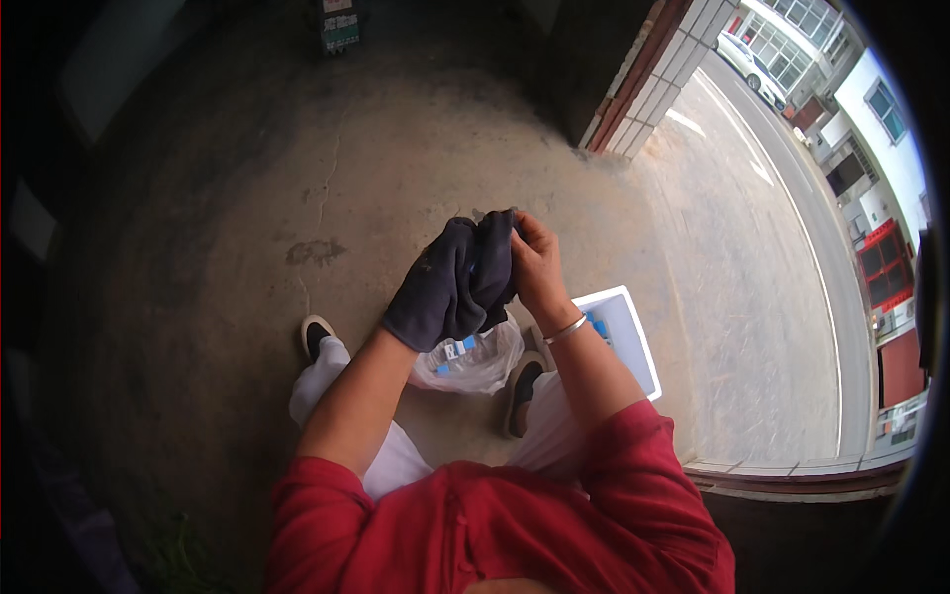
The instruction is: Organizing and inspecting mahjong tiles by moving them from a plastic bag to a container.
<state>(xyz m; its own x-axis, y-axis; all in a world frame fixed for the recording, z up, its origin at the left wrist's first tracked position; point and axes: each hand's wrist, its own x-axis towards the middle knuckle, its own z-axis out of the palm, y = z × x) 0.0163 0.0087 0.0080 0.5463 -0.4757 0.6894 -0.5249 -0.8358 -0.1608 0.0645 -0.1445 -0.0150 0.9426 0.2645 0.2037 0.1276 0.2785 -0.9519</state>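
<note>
A dark navy-grey piece of cloth (457, 277) is bunched up in front of me, above the floor between my feet. My left forearm (361, 391) runs up into it, and the cloth covers my left hand completely, so its fingers are hidden. At the cloth's upper right edge, my right hand (537, 265) has its fingers closed on the fabric, with a silver bangle at the wrist. Whether the cloth is a garment or a plain rag, I cannot make out. Below it sits a clear plastic bag (485, 371) holding small blue-and-white items.
A white box (641, 342) with blue items inside stands by my right forearm. My shoes (317, 335) flank the bag. A tiled pillar (653, 94) edges the doorway to the street, where a white car (752, 69) is parked. A small stack (339, 28) stands far off.
</note>
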